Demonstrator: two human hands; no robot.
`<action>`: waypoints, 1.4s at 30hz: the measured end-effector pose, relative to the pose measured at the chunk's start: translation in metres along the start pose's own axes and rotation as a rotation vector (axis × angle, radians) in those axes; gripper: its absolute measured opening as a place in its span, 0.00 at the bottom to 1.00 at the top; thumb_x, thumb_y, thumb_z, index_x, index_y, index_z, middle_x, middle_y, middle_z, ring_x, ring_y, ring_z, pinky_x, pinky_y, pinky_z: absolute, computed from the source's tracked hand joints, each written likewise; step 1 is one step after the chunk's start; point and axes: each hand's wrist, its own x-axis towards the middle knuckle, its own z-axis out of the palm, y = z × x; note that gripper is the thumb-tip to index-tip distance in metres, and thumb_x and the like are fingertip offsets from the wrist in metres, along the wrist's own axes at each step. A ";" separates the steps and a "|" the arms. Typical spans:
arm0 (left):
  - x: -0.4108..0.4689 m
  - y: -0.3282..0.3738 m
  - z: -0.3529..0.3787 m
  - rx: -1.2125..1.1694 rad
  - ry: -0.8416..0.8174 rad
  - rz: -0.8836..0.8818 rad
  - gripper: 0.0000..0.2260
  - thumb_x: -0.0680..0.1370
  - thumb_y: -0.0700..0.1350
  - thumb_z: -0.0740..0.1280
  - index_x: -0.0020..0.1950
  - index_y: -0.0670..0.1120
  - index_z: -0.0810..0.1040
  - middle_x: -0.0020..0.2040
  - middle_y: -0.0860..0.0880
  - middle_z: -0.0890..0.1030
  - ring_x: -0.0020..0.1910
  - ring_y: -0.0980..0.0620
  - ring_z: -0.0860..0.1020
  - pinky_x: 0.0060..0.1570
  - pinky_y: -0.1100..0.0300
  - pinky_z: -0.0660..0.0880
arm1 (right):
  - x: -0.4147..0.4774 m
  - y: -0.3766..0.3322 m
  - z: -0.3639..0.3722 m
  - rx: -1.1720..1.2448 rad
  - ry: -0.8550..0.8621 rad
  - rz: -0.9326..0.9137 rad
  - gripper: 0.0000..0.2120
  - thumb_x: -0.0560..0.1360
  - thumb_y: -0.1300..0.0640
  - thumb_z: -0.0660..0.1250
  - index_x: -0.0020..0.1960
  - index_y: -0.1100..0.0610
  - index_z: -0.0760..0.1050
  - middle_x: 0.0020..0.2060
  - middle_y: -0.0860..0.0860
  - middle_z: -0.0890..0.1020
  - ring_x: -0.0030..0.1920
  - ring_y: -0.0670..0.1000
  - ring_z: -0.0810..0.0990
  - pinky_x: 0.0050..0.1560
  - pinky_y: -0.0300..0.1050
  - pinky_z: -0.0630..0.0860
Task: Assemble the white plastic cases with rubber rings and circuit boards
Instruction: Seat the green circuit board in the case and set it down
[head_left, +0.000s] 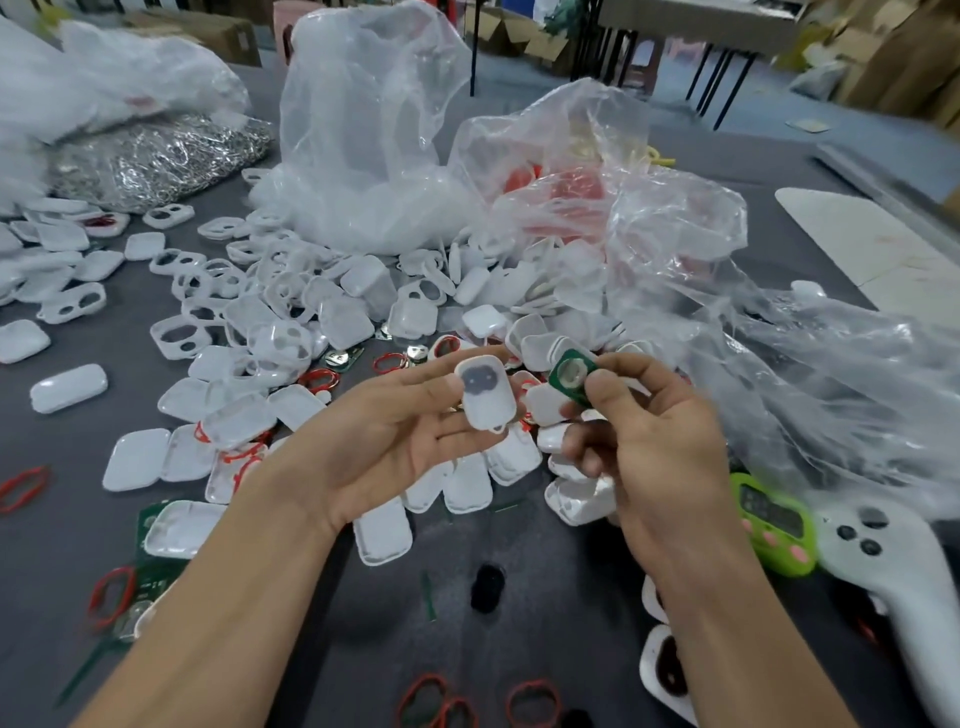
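Observation:
My left hand (395, 426) holds a white plastic case half (485, 395) with a dark two-lobed button opening, pinched between thumb and fingers, palm up. Just to its right, my right hand (649, 431) pinches a small green circuit board (571, 375) with a round metal contact, tilted toward the case. The two parts are close but apart. Under both hands lies a heap of white case halves (322, 322) on the grey table (363, 639). Red rubber rings (532, 701) lie scattered near the front edge and among the cases.
Crumpled clear plastic bags (675, 228) rise behind and to the right of the heap. A pile of metal key rings (156, 161) sits at the back left. A green timer (774, 525) and a white controller (893, 582) lie at the right. Green boards (156, 577) lie at the front left.

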 end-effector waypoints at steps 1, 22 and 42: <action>0.000 0.001 0.000 0.014 -0.004 -0.006 0.19 0.74 0.42 0.71 0.65 0.41 0.83 0.65 0.39 0.82 0.60 0.41 0.83 0.58 0.51 0.81 | -0.001 -0.001 -0.001 -0.044 -0.007 -0.043 0.12 0.81 0.65 0.67 0.43 0.52 0.79 0.33 0.57 0.84 0.25 0.54 0.79 0.23 0.41 0.73; -0.006 -0.002 0.002 0.186 -0.121 -0.093 0.24 0.78 0.48 0.67 0.73 0.41 0.76 0.63 0.41 0.82 0.61 0.42 0.81 0.55 0.53 0.80 | -0.014 0.000 0.013 -0.252 -0.175 -0.428 0.11 0.70 0.70 0.77 0.42 0.54 0.87 0.36 0.48 0.88 0.32 0.47 0.84 0.35 0.37 0.80; -0.006 -0.003 0.011 0.165 -0.099 -0.135 0.22 0.74 0.47 0.72 0.66 0.42 0.82 0.57 0.41 0.84 0.53 0.43 0.85 0.47 0.55 0.84 | -0.019 0.010 0.015 -0.753 0.008 -0.762 0.09 0.69 0.63 0.81 0.46 0.52 0.87 0.41 0.38 0.84 0.43 0.35 0.81 0.46 0.23 0.71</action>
